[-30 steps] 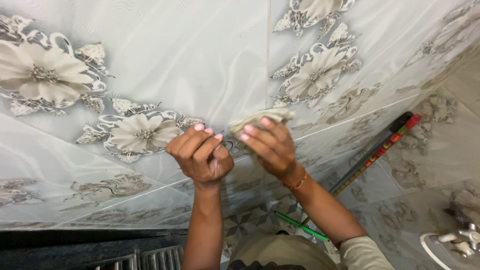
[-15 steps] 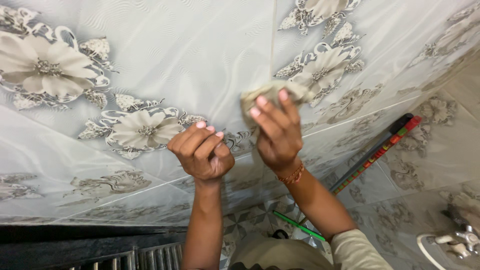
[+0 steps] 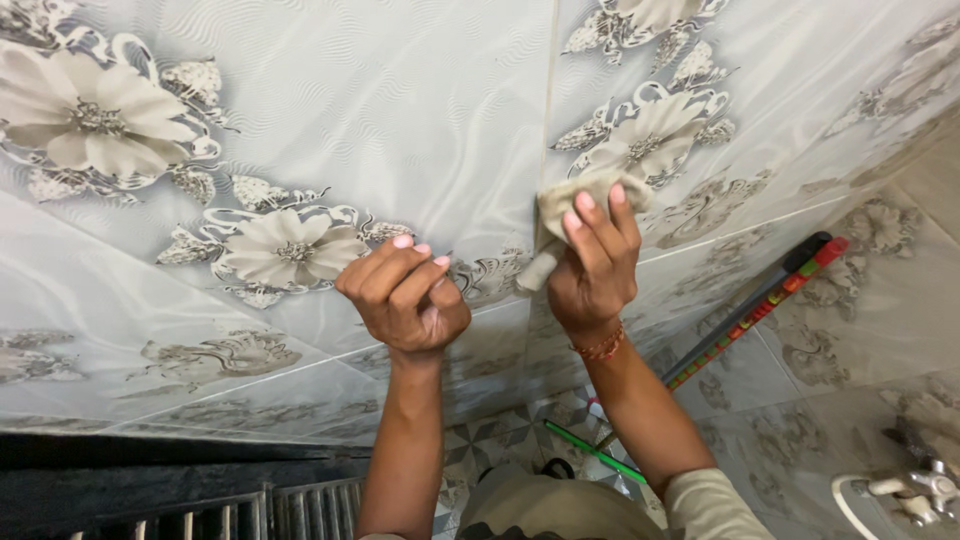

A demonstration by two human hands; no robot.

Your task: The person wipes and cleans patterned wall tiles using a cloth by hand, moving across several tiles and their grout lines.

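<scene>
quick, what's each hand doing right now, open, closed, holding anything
Left hand: fingers curled closed, nothing visible in it, knuckles near the flowered wall tile.
Right hand: grip closed on a beige cloth, pressing it against the tile.

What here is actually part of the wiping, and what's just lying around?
In use: right hand, cloth, flowered wall tiles, left hand curled beside them.
Lying about: striped stick, green stick, tap, dark grille.

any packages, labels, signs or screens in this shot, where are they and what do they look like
None in view. The right hand presses a beige cloth on the grey floral wall tiles; the left hand is a loose fist beside it. Striped stick handles lean lower right.
</scene>
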